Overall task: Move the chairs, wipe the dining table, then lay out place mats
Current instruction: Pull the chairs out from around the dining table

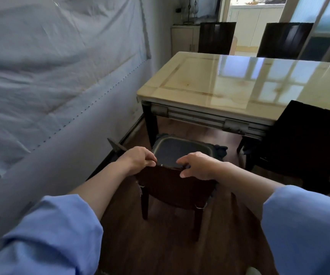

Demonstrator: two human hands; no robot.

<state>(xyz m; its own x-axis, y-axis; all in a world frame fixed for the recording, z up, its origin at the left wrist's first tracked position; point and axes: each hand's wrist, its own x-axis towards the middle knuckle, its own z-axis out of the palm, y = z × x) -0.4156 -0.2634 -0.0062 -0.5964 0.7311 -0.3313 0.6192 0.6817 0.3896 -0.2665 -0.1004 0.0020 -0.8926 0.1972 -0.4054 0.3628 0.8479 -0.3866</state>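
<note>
A dark wooden chair [172, 185] with a blue seat cushion stands in front of me, its seat partly under the near edge of the dining table [209, 84]. My left hand [138, 159] grips the top of the chair's backrest at its left end. My right hand [198, 165] holds the same top rail at its right end, fingers curled over it. The table has a glossy cream marble top with nothing on it. No cloth or place mats are in view.
A second dark chair [303, 143] stands at the table's near side to the right. Two more chairs [216, 37] [285, 39] stand at the far side. A wall draped in pale sheeting [51, 76] runs close along the left. The floor is dark wood.
</note>
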